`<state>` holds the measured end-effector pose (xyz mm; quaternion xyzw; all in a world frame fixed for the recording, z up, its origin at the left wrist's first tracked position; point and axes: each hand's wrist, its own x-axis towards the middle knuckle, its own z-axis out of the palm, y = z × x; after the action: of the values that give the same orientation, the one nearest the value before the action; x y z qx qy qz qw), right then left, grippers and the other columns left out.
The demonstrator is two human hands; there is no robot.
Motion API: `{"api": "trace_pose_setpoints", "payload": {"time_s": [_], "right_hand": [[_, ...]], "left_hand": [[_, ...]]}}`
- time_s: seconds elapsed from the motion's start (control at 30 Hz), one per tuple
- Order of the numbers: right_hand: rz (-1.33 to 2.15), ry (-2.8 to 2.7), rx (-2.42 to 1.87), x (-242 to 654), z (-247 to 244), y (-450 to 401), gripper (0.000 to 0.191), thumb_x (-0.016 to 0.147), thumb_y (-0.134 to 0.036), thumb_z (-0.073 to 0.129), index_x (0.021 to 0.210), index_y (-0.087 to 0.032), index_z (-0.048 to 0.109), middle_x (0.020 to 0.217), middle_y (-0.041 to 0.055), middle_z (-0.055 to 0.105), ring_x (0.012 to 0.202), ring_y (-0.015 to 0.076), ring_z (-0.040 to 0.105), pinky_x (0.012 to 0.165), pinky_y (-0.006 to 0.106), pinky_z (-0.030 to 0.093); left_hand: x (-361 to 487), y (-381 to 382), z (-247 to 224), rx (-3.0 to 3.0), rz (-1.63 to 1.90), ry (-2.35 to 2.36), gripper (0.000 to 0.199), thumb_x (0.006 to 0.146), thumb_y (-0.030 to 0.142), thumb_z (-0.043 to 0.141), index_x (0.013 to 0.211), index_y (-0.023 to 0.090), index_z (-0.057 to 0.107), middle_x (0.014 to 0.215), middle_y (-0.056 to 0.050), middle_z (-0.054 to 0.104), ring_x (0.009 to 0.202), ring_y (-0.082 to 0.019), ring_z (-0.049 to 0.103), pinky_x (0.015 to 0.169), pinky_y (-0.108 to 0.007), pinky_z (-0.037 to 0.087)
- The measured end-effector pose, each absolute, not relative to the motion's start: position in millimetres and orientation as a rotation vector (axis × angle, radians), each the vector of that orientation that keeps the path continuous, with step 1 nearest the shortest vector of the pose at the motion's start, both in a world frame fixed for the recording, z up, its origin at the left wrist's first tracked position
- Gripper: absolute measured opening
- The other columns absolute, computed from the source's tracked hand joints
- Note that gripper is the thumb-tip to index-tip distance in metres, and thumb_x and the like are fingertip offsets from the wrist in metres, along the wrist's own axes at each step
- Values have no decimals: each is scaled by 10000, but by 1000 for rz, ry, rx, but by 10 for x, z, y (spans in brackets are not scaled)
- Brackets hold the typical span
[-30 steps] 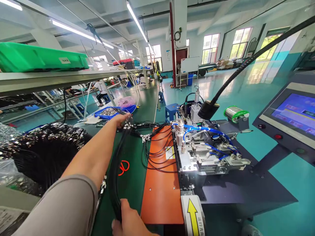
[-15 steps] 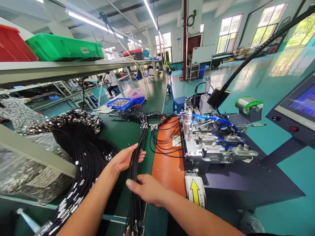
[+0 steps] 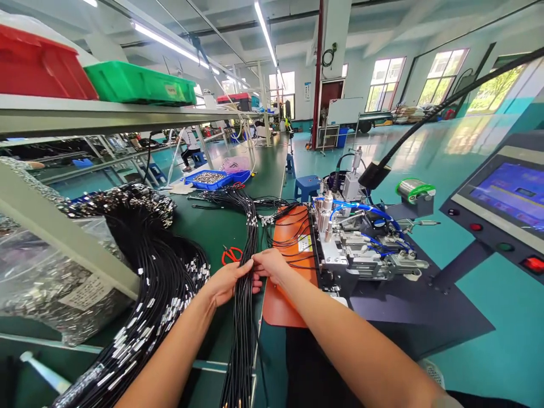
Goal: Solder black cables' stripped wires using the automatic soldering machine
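Note:
A long bundle of thin black cables (image 3: 242, 340) runs down the green table's middle, with small silver connectors near its far end. My left hand (image 3: 227, 282) is wrapped round the bundle from the left, its thumb on top. From the right, my right hand (image 3: 268, 265) pinches at the same bundle, fingertips meeting my left thumb. Red-handled scissors (image 3: 232, 256) lie just beyond my left hand. More black cables cross the orange board (image 3: 293, 226) beside the machine.
A large heap of black cables (image 3: 144, 249) lies left, by a bag of metal parts (image 3: 68, 283). A metal machine (image 3: 361, 238) and a screen (image 3: 510, 192) stand right. Blue trays (image 3: 210, 179) sit farther back. A shelf (image 3: 140, 116) holds red and green bins.
My right hand has moved forward along the bundle to meet my left hand. The scissors now show more fully, and the view has shifted slightly.

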<state>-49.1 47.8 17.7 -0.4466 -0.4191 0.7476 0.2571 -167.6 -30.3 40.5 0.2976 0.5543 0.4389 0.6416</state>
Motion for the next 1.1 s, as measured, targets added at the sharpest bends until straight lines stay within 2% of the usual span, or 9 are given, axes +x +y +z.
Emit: {"api": "trace_pose_setpoints", "payload": {"time_s": [0.13,0.27,0.5,0.67,0.8,0.9,1.0,1.1], "right_hand": [[2002,-1095,-1214,-420,172,524,303,947,-328,590,1191,-149,583,1150,83,622,944,198,643,791,385,563],[2024,-1061,-1201,-316,190,505,265,953,-323,584,1144,-140,596,1055,62,641,833,160,649,700,323,571],[2109,-1036,-1192,-285,264,423,206,952,-300,591,1064,-128,611,918,26,644,686,110,623,580,244,545],[2102,-972,-1194,-266,270,477,255,962,-330,569,1128,-138,590,969,41,639,723,124,630,606,266,554],[2121,-965,-1125,-59,266,423,181,962,-293,571,1014,-123,604,835,3,623,606,84,586,525,208,510],[2198,-1027,-984,177,288,252,121,914,-186,603,827,-103,584,644,-8,589,517,84,580,504,198,497],[2345,-1116,-897,358,312,70,112,789,-96,678,774,-107,567,577,23,612,468,158,608,451,266,501],[2291,-1058,-848,450,316,-23,78,865,-145,589,847,-159,515,592,-37,586,391,67,492,396,168,409]], "left_hand": [[-1691,-332,410,682,1003,1256,273,772,274,761,947,123,615,817,-98,703,726,-218,710,689,-366,623],[-1698,-334,353,697,994,1307,316,709,217,806,932,128,600,740,-51,679,646,-172,687,670,-318,617],[-1607,-370,376,801,913,1353,499,623,272,869,1012,158,577,782,-15,651,537,-120,627,519,-255,564],[-1625,-415,466,850,860,1376,505,674,337,838,1056,191,542,841,3,620,478,-70,570,437,-205,504],[-1637,-433,417,882,856,1457,507,696,367,814,1027,206,465,777,29,575,473,-95,587,438,-226,516],[-1586,-446,349,935,839,1524,567,714,357,794,1121,221,423,754,40,557,460,-105,582,441,-246,523],[-1517,-453,296,1005,812,1629,696,745,346,764,1282,251,331,711,60,530,451,-118,569,433,-261,518],[-1491,-451,258,1117,753,1781,810,778,292,715,1408,259,207,666,69,514,431,-139,554,419,-269,501]]}}
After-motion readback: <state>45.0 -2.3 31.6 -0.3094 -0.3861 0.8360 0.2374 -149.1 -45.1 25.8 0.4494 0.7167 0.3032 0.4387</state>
